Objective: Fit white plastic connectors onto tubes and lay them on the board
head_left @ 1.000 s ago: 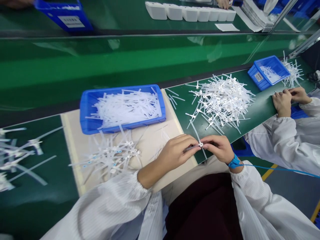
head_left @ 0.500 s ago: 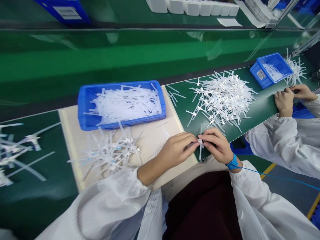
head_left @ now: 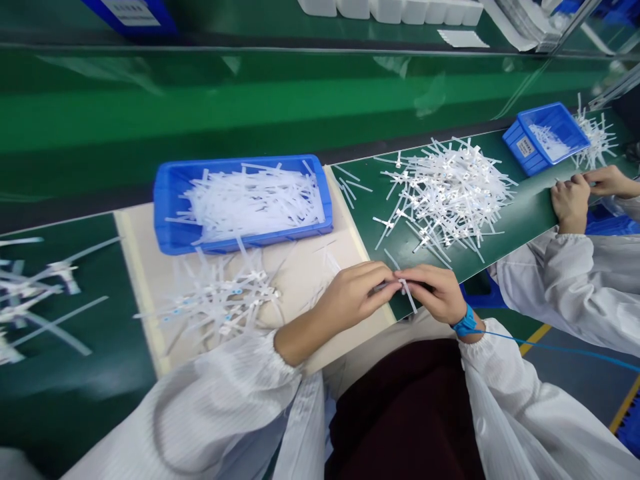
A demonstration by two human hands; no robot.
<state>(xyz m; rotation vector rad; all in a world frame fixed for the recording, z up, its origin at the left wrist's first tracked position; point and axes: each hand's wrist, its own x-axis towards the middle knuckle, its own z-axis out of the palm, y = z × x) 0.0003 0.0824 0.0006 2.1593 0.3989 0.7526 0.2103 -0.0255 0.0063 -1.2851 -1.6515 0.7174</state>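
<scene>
My left hand and my right hand meet fingertip to fingertip above the table's front edge. Pinched between them is a small piece of white plastic strips with a little white block at the crossing. One strip end points down toward me; another slants up behind the fingers. The fingers hide much of the block. A blue wristband with a cord is on my right wrist. Beyond the hands lies a large pile of similar white crossed strip pieces. Left of my left hand is a smaller, looser heap of them.
A blue bin full of loose white strips stands on the beige board. More crossed pieces lie at far left. At right, a co-worker's hands work near another blue bin. White containers line the shelf above.
The held strip piece has turned: its lower end, earlier nearly straight down, now slants down to the right. My fingertips have closed in around its block.
</scene>
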